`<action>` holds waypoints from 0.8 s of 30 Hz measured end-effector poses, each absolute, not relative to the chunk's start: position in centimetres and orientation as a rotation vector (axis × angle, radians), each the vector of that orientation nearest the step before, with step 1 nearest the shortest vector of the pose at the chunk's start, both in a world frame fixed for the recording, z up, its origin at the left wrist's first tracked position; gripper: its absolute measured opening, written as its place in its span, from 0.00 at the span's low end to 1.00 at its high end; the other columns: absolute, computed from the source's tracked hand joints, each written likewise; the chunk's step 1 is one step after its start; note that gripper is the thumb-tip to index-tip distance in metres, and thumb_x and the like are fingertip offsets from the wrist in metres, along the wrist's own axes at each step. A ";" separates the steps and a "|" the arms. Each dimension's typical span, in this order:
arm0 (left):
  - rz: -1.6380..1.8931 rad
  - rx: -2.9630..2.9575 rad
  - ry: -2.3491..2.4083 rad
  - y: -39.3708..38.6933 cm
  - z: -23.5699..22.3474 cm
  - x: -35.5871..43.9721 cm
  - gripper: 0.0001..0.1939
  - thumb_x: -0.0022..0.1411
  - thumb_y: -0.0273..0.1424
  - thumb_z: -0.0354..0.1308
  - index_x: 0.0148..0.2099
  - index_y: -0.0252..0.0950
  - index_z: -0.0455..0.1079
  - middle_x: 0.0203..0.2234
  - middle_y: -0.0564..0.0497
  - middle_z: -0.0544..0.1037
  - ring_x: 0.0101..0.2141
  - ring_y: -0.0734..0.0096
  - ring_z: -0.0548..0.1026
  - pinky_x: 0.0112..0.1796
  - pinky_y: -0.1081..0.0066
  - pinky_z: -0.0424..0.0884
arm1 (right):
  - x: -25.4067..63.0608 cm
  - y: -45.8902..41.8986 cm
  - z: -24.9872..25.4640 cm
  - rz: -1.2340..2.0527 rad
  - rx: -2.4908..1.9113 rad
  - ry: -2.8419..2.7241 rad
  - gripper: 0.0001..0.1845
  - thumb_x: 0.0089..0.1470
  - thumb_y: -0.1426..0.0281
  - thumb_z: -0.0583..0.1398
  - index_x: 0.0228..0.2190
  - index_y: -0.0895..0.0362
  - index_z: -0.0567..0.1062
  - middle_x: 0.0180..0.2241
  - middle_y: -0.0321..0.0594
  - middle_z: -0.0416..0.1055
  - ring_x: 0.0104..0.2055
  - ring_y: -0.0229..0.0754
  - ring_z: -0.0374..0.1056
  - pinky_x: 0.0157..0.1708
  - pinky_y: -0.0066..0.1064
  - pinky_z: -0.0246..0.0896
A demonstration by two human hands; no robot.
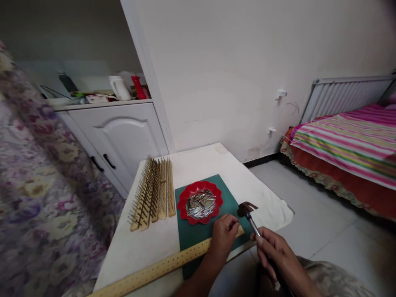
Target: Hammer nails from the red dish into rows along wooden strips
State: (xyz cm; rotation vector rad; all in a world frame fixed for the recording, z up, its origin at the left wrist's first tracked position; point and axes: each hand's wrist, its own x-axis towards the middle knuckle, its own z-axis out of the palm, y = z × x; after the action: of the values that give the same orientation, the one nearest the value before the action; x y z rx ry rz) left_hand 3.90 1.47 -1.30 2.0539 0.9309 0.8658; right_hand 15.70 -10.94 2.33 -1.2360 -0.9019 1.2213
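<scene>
My right hand (274, 251) is wrapped round the handle of a claw hammer (247, 211), its dark head raised just right of my left hand (223, 234). The fingers of my left hand are pinched together over the far end of a long wooden strip (163, 266) with rows of small dark holes or dots. What they pinch looks like a nail, mostly hidden by the fingertips. Beside that hand, a red scalloped bowl (182, 208) holds many loose silver nails (201, 203). Bowl and strip end lie on a green mat (221, 185).
Several wooden strips studded with upright nails (151, 192) stand at the left of the cloth-covered table (198, 159). A white cabinet (123, 136) and a floral curtain (62, 198) are to the left. A bed (346, 140) stands at the right.
</scene>
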 end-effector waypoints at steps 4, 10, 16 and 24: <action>0.843 2.036 0.918 1.5 -1.0 3.5 0.07 0.51 0.24 0.55 0.32 0.36 0.72 0.25 0.53 0.73 0.27 0.75 0.69 0.29 0.76 0.63 | 17.0 -8.7 3.9 1.182 -1.221 -0.920 0.16 0.54 0.57 0.57 0.27 0.56 0.66 0.12 0.25 0.64 0.07 0.25 0.48 0.09 0.18 0.38; 0.914 2.158 0.838 1.0 1.7 1.3 0.08 0.55 0.22 0.52 0.34 0.36 0.71 0.29 0.52 0.74 0.32 0.72 0.71 0.34 0.75 0.65 | 18.5 -5.4 3.9 1.167 -1.158 -0.894 0.16 0.50 0.56 0.60 0.28 0.58 0.70 0.12 0.26 0.66 0.08 0.27 0.51 0.09 0.19 0.42; 0.994 2.255 1.082 4.9 4.5 -1.4 0.07 0.60 0.26 0.49 0.35 0.37 0.69 0.30 0.51 0.74 0.33 0.70 0.71 0.35 0.73 0.65 | 19.0 -6.2 1.5 1.168 -1.139 -0.777 0.18 0.51 0.55 0.59 0.30 0.58 0.70 0.12 0.25 0.64 0.08 0.26 0.50 0.08 0.18 0.44; 0.302 2.678 1.315 11.4 3.4 0.5 0.09 0.57 0.22 0.49 0.32 0.35 0.70 0.33 0.47 0.75 0.35 0.67 0.72 0.36 0.71 0.63 | 18.9 -6.6 2.1 1.174 -1.113 -0.751 0.17 0.51 0.55 0.60 0.30 0.58 0.70 0.12 0.25 0.64 0.08 0.26 0.50 0.07 0.18 0.46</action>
State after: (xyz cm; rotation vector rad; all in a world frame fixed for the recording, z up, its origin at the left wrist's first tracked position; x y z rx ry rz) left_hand 0.53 11.42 3.36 2.6776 1.3147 0.3015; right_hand 18.87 -6.55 2.09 -1.1128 -0.7505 1.1744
